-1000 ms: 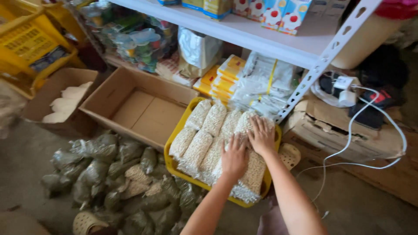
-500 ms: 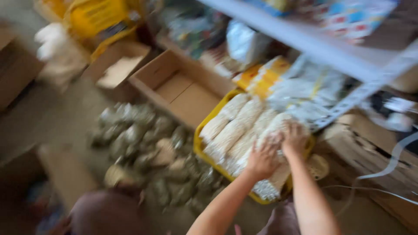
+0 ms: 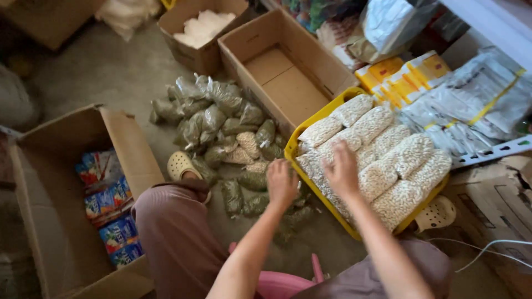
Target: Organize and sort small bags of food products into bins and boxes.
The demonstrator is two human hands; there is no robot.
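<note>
Left hand point(image 3: 281, 182) now off yellow crate point(image 3: 292, 148) edge

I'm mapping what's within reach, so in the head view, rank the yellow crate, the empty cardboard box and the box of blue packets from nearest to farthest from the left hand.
1. Yellow crate: beside the left hand, to its right.
2. Empty cardboard box: beyond the hand, farther from the person.
3. Box of blue packets: far off to the left, past the knee.

We cannot see our left hand's point(image 3: 281, 182) fingertips, nor what our right hand point(image 3: 342, 169) covers in the crate point(image 3: 292, 145). The shelf point(image 3: 499, 22) is cut off.
</note>
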